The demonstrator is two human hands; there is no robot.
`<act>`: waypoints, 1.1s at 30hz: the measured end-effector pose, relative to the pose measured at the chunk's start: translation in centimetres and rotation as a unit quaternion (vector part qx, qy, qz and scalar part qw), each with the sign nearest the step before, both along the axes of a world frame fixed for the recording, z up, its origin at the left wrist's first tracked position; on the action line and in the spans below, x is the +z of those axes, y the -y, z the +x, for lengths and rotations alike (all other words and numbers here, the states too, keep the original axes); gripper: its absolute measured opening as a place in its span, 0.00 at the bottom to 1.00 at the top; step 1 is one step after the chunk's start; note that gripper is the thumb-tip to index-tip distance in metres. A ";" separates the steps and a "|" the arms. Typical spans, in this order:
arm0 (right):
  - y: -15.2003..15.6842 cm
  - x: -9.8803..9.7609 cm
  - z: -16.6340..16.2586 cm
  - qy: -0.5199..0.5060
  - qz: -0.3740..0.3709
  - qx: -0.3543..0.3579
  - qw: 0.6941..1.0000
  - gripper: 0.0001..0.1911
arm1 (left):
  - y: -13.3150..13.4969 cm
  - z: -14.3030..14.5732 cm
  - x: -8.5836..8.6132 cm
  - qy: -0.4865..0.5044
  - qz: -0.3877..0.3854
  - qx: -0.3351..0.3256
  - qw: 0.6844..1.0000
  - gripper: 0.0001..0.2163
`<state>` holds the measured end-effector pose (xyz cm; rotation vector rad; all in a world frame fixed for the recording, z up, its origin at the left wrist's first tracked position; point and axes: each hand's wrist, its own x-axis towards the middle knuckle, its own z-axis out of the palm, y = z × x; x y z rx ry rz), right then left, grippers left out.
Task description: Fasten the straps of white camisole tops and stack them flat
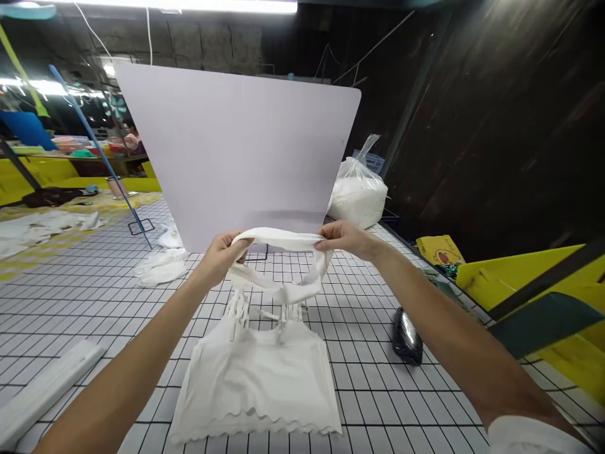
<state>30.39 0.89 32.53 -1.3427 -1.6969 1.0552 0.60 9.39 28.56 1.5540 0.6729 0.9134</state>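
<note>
A white cropped top (258, 378) with a scalloped hem lies flat on the checked table (94, 309) in front of me. Its upper band is lifted off the table. My left hand (222, 255) pinches the left end of that band, and my right hand (343, 238) pinches the right end. The band stretches between both hands, with thin straps hanging down to the body of the top.
A large pale board (236, 157) stands upright just behind my hands. A clear bag of white goods (357, 192) sits at the back right. More white garments (161, 265) lie at the left. A black object (406, 337) rests at the right, a white bar (45, 388) at the lower left.
</note>
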 end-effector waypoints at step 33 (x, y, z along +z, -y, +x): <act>-2.4 -6.1 -4.3 -0.082 0.128 -0.236 0.960 0.11 | 3.0 0.9 -2.8 0.058 -0.134 -0.094 0.985 0.16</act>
